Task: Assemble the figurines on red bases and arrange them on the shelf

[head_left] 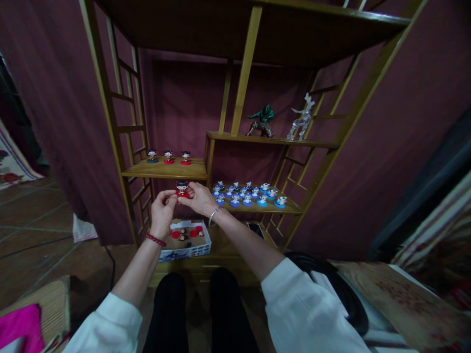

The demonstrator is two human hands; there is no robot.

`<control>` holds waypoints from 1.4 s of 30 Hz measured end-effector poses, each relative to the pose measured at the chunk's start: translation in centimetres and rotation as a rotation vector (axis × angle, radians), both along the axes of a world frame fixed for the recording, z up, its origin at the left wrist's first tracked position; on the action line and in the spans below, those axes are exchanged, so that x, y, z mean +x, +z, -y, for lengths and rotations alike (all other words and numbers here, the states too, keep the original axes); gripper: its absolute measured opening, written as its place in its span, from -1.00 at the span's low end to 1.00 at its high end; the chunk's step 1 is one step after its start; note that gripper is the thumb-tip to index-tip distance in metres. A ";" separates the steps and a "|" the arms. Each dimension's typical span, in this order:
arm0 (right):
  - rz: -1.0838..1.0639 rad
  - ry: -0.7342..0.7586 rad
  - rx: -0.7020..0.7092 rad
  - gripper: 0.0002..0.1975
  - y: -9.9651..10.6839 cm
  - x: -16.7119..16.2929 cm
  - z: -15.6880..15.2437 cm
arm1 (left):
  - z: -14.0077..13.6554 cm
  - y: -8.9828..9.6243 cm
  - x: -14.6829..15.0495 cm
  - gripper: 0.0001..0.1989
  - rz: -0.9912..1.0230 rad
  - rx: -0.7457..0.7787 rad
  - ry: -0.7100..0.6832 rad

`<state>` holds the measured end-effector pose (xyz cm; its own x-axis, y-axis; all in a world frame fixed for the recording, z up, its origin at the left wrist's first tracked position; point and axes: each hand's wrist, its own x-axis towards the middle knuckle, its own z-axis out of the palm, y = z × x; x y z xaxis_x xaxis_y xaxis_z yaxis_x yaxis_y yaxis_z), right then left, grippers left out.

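Observation:
Between my two hands, just below the front edge of the left shelf (165,169), is a small figurine (182,189) with black hair buns and a red base. My left hand (163,211) pinches its left side with thumb and fingertips. From the right, my right hand (200,198) grips the base, fingers closed on it. On the left shelf stand three similar figurines (168,157), two with red bases and one with a dark base. Under my hands an open cardboard box (189,251) holds several more figurines and red discs.
Several blue and purple figurines (247,198) stand in rows on the lower right shelf (290,207). Above them are a green-hooded figure (262,120) and a clear deer figure (301,117). A dark flat object (256,229) lies below. Wooden uprights (247,73) divide the rack.

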<state>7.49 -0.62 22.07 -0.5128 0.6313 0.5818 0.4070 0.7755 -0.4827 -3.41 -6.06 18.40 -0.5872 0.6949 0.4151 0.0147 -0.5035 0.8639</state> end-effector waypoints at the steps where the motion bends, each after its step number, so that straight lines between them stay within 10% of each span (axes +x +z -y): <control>1: 0.003 -0.002 0.011 -0.74 0.4 -0.1 -0.1 | -0.1 0.3 -0.1 -0.81 -0.016 0.000 0.021; 18: 0.066 -0.154 0.058 -0.73 6.0 -1.6 -2.1 | -3.4 4.8 -2.6 -0.74 -0.397 -0.003 0.130; 42: 0.153 -0.304 -0.057 -0.67 6.3 -3.6 -7.6 | -7.9 7.4 -5.1 -0.65 -0.984 -0.237 0.037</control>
<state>3.93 7.01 28.33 -0.3752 0.7976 0.4723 0.6861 0.5816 -0.4371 -8.47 1.79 25.78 -0.0810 0.8104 0.5802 0.7861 -0.3060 0.5371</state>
